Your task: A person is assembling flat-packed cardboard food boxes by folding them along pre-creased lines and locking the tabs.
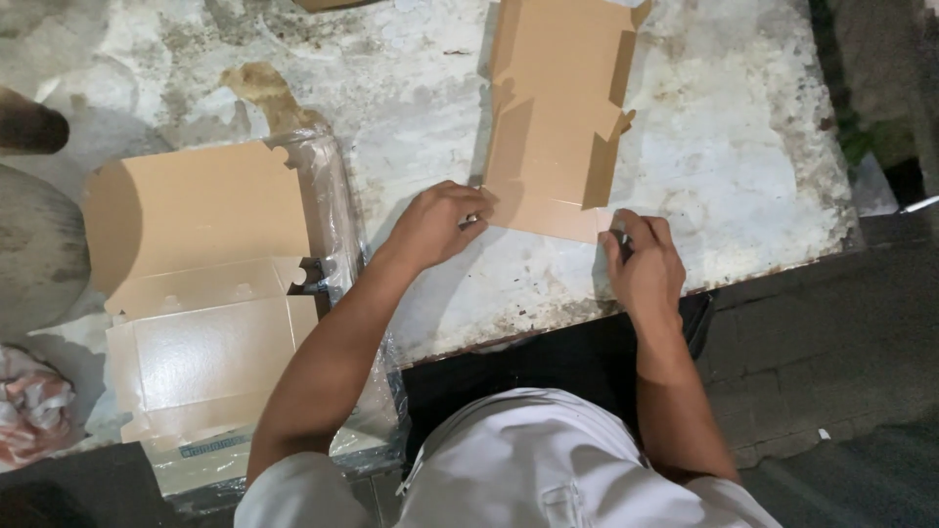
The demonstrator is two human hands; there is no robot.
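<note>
A flat brown cardboard box blank (553,108) lies on a worn grey-white slab (743,166), with its side flaps partly raised. My left hand (440,223) pinches the near left corner of the blank. My right hand (644,264) grips the near right corner, fingers curled over the edge. Both hands hold the near flap, which is bent along a crease.
A stack of flat cardboard blanks (201,293) in clear plastic wrap (333,196) lies at the left. Crumpled cloth (34,406) sits at the far left edge. The slab's front edge drops to dark ground (831,342) on the right.
</note>
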